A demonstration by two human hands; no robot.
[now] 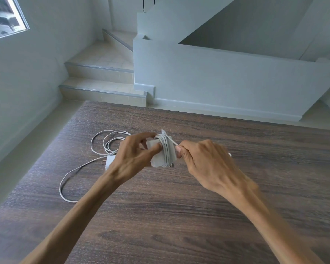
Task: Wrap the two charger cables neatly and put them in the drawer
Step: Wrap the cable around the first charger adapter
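I'm gripping the first charger in my left hand, my right hand pinching its cable; the second charger is lying loose, unwrapped, on the worktop.

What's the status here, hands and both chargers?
Left hand grips first charger, cable mostly wound. Right hand pinches its cable tail. Second charger loose on table. Drawer not in view.

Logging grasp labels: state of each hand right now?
Left hand: grips the white charger brick.
Right hand: pinches the white cable being wound round it.
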